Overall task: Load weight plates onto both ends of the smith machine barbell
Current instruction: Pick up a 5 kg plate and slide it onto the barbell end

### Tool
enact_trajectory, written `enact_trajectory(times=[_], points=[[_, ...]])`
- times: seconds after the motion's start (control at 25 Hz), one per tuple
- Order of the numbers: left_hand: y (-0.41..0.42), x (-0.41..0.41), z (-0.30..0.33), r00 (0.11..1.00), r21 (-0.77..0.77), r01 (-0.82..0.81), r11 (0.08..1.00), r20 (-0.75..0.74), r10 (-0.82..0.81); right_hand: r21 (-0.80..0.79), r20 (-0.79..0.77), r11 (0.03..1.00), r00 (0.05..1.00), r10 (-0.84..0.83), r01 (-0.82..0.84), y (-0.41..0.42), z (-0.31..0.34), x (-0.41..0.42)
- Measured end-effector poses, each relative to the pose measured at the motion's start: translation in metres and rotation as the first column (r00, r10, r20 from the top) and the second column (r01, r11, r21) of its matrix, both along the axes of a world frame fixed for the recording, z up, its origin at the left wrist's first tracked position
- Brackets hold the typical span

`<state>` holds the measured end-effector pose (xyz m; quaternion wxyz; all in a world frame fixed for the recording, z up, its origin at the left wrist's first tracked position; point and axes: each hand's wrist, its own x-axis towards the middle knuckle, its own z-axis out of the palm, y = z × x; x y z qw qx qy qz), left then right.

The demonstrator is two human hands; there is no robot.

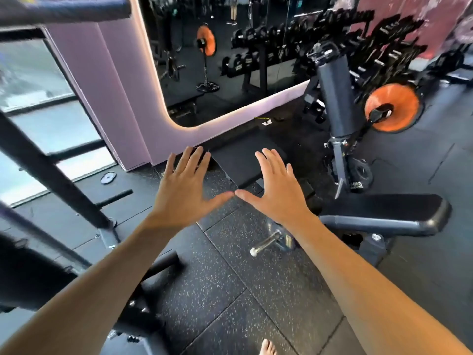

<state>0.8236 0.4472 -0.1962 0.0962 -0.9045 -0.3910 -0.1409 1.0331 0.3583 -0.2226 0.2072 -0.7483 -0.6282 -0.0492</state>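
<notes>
My left hand [186, 187] and my right hand [275, 187] are stretched out in front of me, fingers straight and spread, thumb tips touching, holding nothing. Below my right wrist a chrome barbell sleeve [266, 243] pokes out, partly hidden by my forearm. A small black weight plate [362, 172] leans at the base of an upright bench. An orange plate [393, 107] sits on a bar end at the right. The dark steel frame of the machine [51, 172] slants across the left side.
A flat black bench pad [384, 213] lies to the right. An upright padded post [335, 96] stands behind it. A dumbbell rack [384, 47] lines the back wall beside a mirror [217, 60]. A small silver disc [108, 178] lies on the floor by the window. My bare foot [267, 348] shows at the bottom.
</notes>
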Motion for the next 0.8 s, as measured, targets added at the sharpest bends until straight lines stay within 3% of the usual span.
enact_trajectory(times=[0.2,0.52,0.8], points=[[0.041,0.060,0.004,0.996,-0.020,-0.086,0.996,0.013,0.086,-0.058,-0.016,0.994,0.996,0.087,-0.088,0.066,0.003,0.064],[0.161,0.072,-0.023,0.980,-0.050,-0.198,0.979,-0.013,0.197,-0.128,-0.077,0.973,0.980,0.183,-0.192,0.203,-0.030,0.089],[0.290,0.077,-0.020,0.969,-0.054,-0.246,0.968,0.008,0.247,-0.096,-0.081,0.969,0.972,0.219,-0.226,0.347,-0.027,0.098]])
